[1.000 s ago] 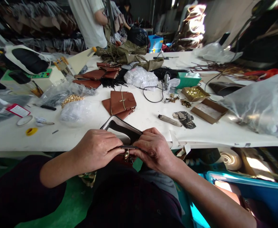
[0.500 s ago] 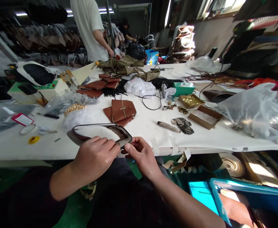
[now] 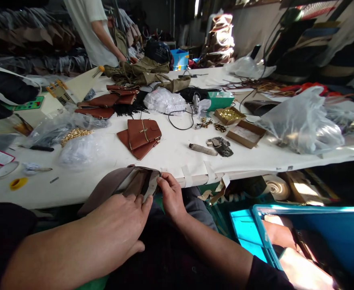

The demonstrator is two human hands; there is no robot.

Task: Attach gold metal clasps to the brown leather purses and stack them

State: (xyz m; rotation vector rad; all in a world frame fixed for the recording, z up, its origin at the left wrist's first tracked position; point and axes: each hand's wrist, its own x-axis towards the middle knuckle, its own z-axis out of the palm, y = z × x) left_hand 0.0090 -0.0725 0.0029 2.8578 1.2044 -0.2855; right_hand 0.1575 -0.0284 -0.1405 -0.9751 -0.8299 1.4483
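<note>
A brown-grey leather bag [image 3: 107,183] is tilted at the table's front edge, its mouth turned up and its pale lining showing. My left hand [image 3: 116,219] lies over the near side of the bag, fingers hooked over the rim into the mouth. Its thumb sticks out below, and the fingertips are partly hidden. At the right corner of the mouth, my right hand [image 3: 171,193] pinches the rim between thumb and fingers. Beyond the bag on the table lie brown leather pieces [image 3: 143,135] with a zip and small metal rings.
The white table [image 3: 171,151] carries a grey stick-like roll [image 3: 203,149], a dark crumpled scrap [image 3: 222,146], cardboard boxes [image 3: 246,135], plastic bags [image 3: 304,121] and yellow tape [image 3: 18,183]. A blue crate [image 3: 316,208] stands low on the right. Behind the table stands a person [image 3: 89,32].
The bag has come down and closer to me, its mouth tipped differently. My left hand has shifted nearer and reaches further over the rim. The view has swung slightly right and down.
</note>
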